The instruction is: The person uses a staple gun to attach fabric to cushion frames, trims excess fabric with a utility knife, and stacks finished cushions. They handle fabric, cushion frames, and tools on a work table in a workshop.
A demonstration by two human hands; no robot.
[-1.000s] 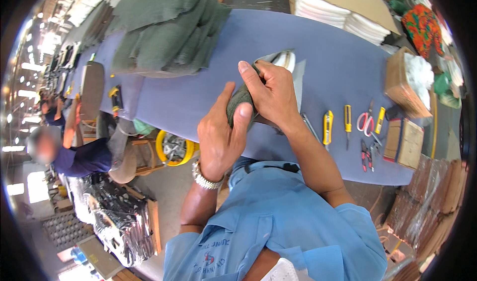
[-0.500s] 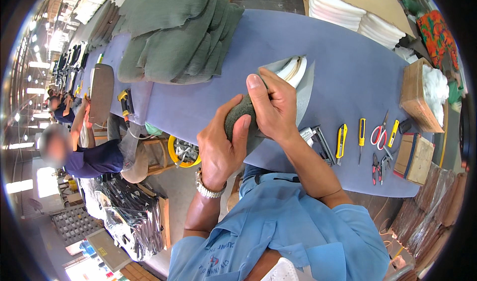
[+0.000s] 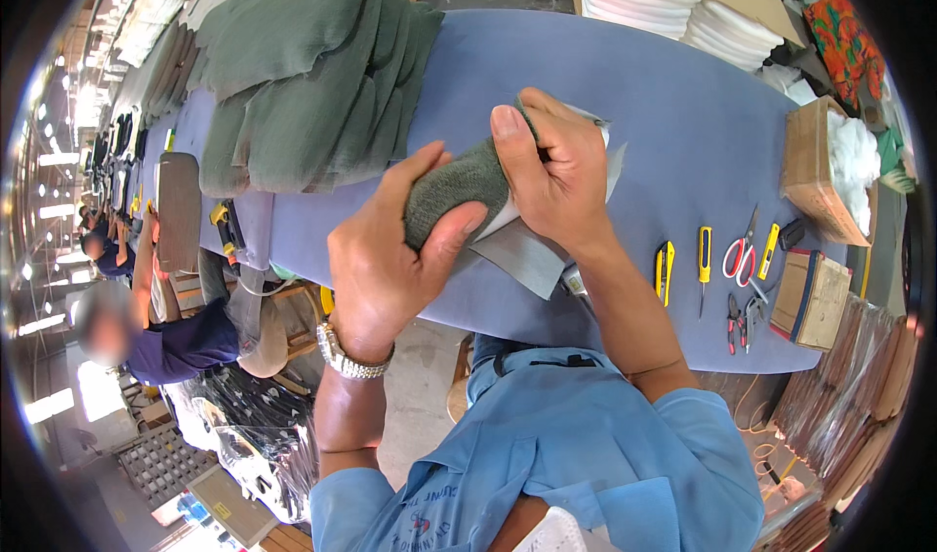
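Above the table, both my hands grip a padded piece with a dark green knit fabric cover. My left hand wraps round its rounded left end, thumb on the near side. My right hand is closed on the cover's edge farther right, thumb on top. Between the hands a strip of white padding shows at the cover's edge. A loose grey sheet hangs below the piece, and another corner of it sticks out beyond my right hand. Partly hidden by my right forearm, a metal-bodied tool lies on the table.
A stack of green fabric pieces lies at the far left of the blue-grey table. Yellow cutters, a screwdriver, scissors and pliers lie right. A carton of white stuffing stands beyond. A co-worker sits left.
Both hands have moved farther apart, the left one leftward with the piece's rounded end. More of the green cover shows, and the grey sheet now hangs down toward me.
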